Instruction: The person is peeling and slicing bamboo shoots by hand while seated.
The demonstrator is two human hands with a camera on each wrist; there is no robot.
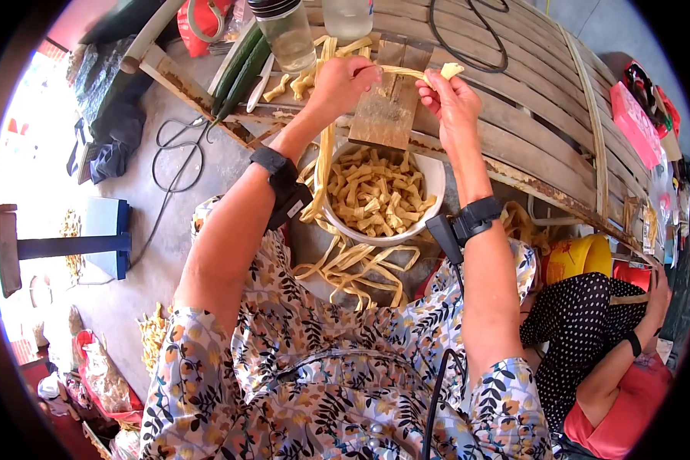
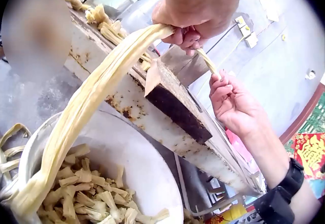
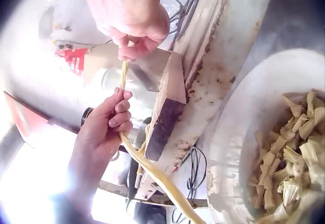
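A long pale-yellow strip runs through the left hand, whose curled fingers grip it; its tail hangs beside the white bucket. The right hand pinches the other end, where a pale knob shows above the fingers in the head view. Between the hands the strip is narrow and taut, over a wooden block on the slatted bench. Many short knotted yellow pieces fill the bucket below. In the right wrist view the right hand hides the knob.
On the bench stand a lidded jar, green cucumbers, a knife and a black cable. Loose strips lie under the bucket. Another person sits at the right near a yellow container.
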